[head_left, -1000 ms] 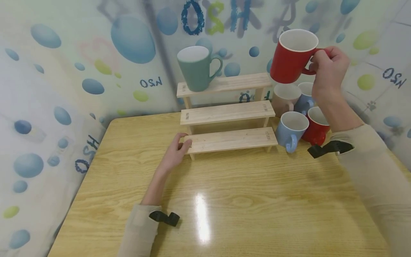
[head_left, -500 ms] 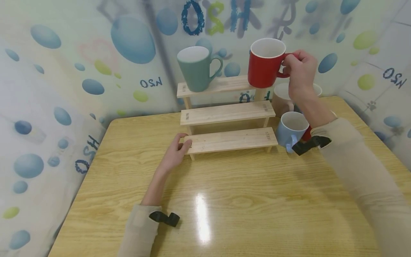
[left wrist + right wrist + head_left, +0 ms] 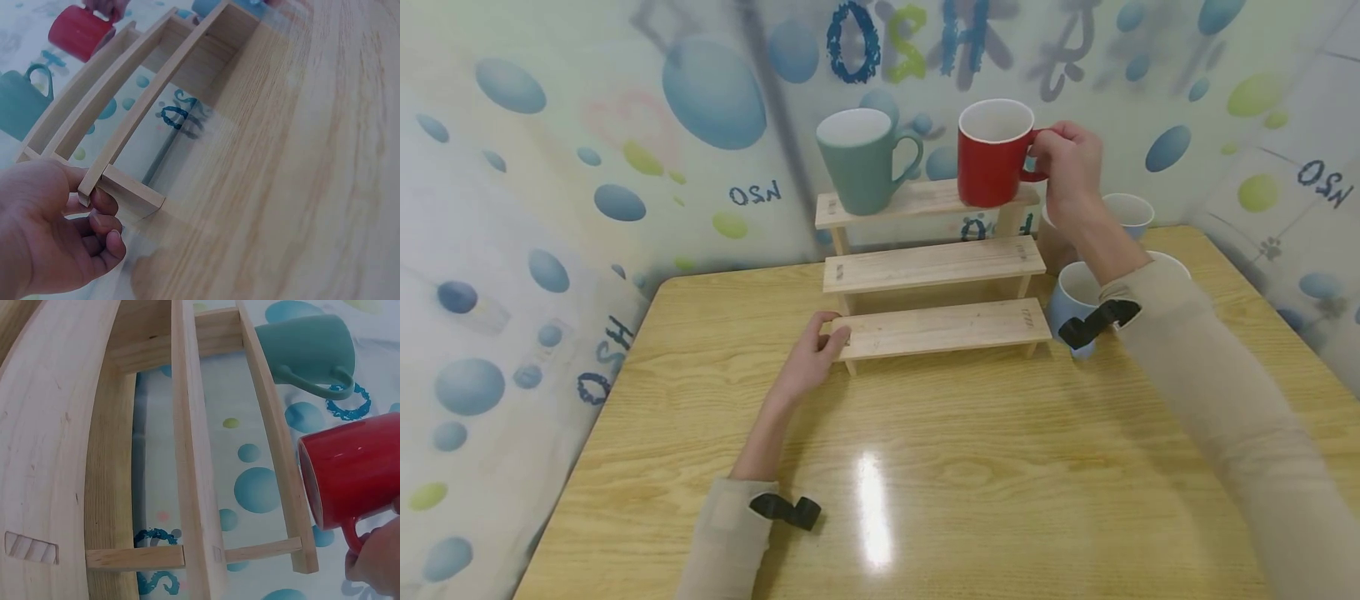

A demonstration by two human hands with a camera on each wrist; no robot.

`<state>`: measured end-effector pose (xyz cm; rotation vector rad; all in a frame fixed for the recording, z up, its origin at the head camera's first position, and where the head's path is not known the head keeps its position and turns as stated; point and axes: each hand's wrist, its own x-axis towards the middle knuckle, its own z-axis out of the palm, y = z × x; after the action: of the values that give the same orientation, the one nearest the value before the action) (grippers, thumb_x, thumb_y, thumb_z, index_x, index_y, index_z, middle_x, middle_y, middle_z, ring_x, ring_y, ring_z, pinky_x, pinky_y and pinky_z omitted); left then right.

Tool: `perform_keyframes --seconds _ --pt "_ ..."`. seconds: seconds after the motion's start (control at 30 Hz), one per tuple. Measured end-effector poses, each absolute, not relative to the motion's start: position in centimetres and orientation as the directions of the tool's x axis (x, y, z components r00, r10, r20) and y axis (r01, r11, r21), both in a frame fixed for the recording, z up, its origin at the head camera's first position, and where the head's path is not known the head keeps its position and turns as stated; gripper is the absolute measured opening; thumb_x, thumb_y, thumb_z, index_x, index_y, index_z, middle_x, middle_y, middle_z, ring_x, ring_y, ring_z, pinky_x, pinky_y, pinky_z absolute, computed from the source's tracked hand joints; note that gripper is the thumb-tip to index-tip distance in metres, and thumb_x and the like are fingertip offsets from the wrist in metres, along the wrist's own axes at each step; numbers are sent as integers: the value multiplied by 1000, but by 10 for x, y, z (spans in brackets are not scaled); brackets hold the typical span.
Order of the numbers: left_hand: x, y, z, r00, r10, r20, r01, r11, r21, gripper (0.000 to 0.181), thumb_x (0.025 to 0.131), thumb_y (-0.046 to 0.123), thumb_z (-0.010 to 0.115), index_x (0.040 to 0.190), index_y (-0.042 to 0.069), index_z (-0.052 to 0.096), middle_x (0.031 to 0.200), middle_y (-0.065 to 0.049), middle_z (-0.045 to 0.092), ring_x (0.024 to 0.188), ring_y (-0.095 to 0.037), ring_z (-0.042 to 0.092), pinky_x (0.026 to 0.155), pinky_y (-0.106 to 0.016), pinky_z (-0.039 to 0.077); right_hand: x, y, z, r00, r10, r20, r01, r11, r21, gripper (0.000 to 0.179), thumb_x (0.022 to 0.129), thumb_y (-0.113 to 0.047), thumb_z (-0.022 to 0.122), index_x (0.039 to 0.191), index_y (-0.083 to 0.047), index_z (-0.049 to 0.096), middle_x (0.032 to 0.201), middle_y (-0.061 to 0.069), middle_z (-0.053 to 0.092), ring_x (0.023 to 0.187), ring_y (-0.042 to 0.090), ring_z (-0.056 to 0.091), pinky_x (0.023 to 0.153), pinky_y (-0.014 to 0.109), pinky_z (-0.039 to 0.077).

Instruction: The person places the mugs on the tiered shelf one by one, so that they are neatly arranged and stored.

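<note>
At the right end of the top tier of a three-tier wooden rack (image 3: 934, 264), my right hand (image 3: 1072, 167) grips a red mug (image 3: 990, 171) by its handle. The mug is upright, its base at the top board; whether it touches the wood I cannot tell. A green mug (image 3: 859, 167) stands on the same tier at the left, handle to the right. My left hand (image 3: 807, 360) pinches the left end of the lowest board, thumb on top. In the left wrist view, curled fingers (image 3: 103, 203) show around that board's end.
Right of the rack, partly behind my right arm, stand a light blue mug (image 3: 1070, 300), a pinkish mug (image 3: 1056, 247) and another mug (image 3: 1129, 214). A further mug rim (image 3: 1174, 264) shows past the sleeve. A patterned wall (image 3: 700, 208) rises behind the wooden table (image 3: 970, 467).
My right hand has carried the red mug left and slightly down, from above the cluster of mugs to the top tier's right end. The left hand has stayed on the lowest board.
</note>
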<state>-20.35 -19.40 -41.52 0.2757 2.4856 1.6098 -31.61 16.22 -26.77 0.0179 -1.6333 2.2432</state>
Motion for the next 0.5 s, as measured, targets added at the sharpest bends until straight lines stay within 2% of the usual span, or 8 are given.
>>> perform_keyframes --seconds 0.3,0.5 --pt "-203 -193 -414 -969 242 -44 59 403 913 45 110 34 45 146 8 37 65 1 33 51 -12 27 51 -27 28 -329 163 -272 -957 211 199 -253 -269 -930 19 91 -2 58 72 -5 58 75 5 57 72 20 48 81 31 48" --pt "-203 -194 -415 -970 240 -46 55 398 916 44 110 34 45 145 9 37 65 1 33 51 -12 27 50 -26 28 -336 164 -271 -969 147 196 -229 -256 -939 24 92 -2 56 68 -5 57 67 5 50 68 19 46 72 27 46"
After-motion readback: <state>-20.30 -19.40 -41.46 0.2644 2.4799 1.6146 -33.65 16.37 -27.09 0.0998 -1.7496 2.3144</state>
